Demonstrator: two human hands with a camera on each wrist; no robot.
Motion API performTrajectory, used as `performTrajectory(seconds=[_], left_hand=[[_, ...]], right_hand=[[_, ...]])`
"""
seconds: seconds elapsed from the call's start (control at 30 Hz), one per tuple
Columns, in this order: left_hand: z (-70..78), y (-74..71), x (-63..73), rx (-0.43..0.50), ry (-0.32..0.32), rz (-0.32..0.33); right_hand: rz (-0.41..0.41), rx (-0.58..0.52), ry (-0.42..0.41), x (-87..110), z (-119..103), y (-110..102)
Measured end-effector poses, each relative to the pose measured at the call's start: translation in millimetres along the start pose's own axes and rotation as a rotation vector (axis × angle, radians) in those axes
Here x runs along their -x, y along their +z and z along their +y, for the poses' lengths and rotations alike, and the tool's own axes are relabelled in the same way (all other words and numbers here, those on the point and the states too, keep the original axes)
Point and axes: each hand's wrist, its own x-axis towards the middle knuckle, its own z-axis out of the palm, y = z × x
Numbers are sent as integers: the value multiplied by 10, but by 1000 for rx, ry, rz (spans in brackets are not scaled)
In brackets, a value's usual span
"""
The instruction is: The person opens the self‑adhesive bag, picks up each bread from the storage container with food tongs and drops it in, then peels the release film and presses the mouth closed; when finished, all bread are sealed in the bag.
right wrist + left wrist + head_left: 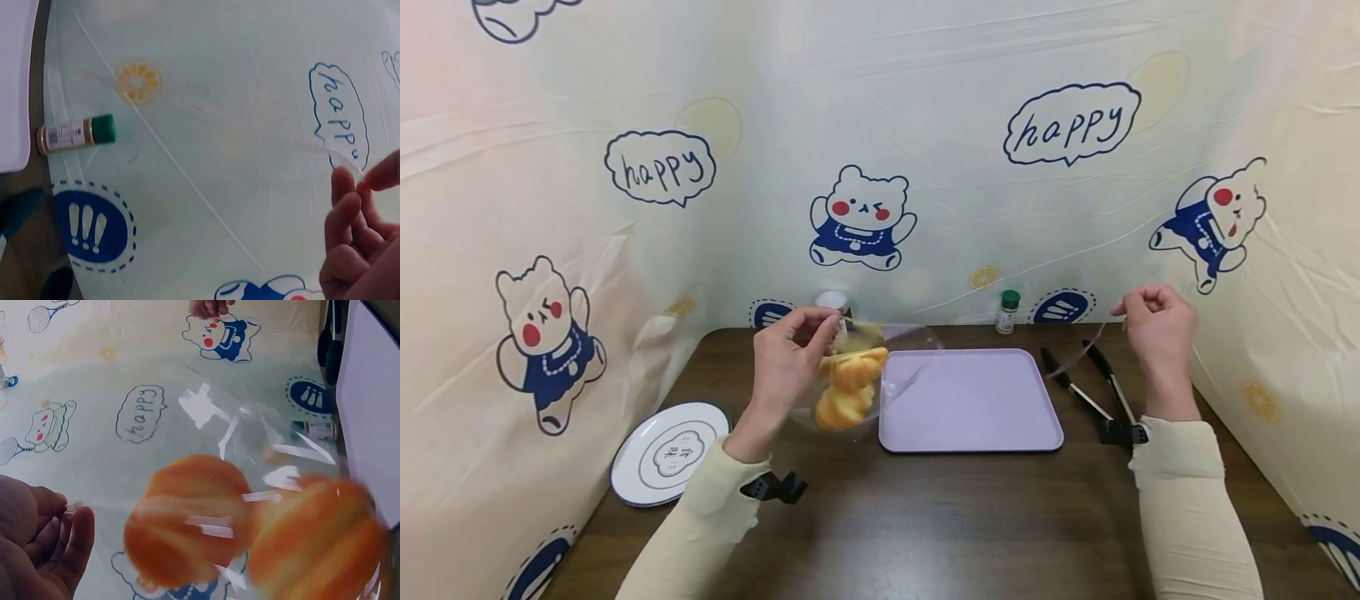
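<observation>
My left hand (pixel 788 358) pinches the edge of a clear plastic bag (pixel 917 339) between thumb and fingertips. Inside the bag are golden-brown bread rolls (pixel 844 407), hanging to the left of the lilac tray (pixel 970 404). In the left wrist view, two rolls (pixel 187 519) show large through the shiny film. Off to the right, my right hand (pixel 1159 329) is raised above the tongs (pixel 1123 396), well apart from the left one. Its thumb and fingertips pinch a thin clear strip (pixel 340 152), which trails down to the left in the head view.
A white plate (pixel 703 425) with a dark rim lies on the wooden table (pixel 925 525) at the left. At the back stand a green-capped seasoning jar (pixel 1007 315) and a white-lidded container (pixel 832 300), partly behind the left hand and bag. Printed cloth (pixel 955 233) surrounds the table.
</observation>
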Motion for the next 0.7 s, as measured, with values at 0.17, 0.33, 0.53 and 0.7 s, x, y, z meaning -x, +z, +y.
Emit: performTrajectory(seconds=[0.17,0.33,0.53,0.7], left_hand=[[-11,3,-3,39,19,4],[8,10,-3,41,21,-13],[20,10,1,51,14,-33],[18,3,9,47,12,-35]], right_hand=[[-202,203,10,-49,106,-133],[-409,456,-56,-103,318,-159],[-579,618,-65,-142,617,-87],[-627,694,-56,-155,806,-50]])
